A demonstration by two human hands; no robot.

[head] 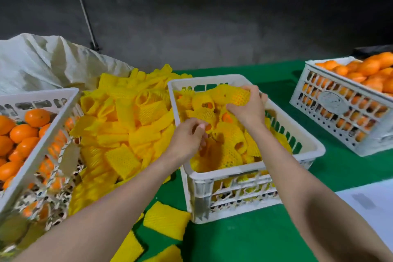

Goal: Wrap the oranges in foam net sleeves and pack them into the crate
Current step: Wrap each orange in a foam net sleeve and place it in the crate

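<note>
Here the right hand point(246, 106) grips a sleeved orange point(235, 94) (left hand point(187, 137) curled, grip unclear).

A green-clothed table point(265, 240) bears a white slatted plastic left crate point(70, 100), a matching centre crate point(234, 173), a right crate point(370, 144), and heaped yellow foam net sleeves point(127, 130) between the first two.

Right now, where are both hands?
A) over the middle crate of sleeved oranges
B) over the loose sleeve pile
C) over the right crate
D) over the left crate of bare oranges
A: the left hand and right hand are both over the middle crate, and the right hand grips a sleeved orange near its far rim.
</note>
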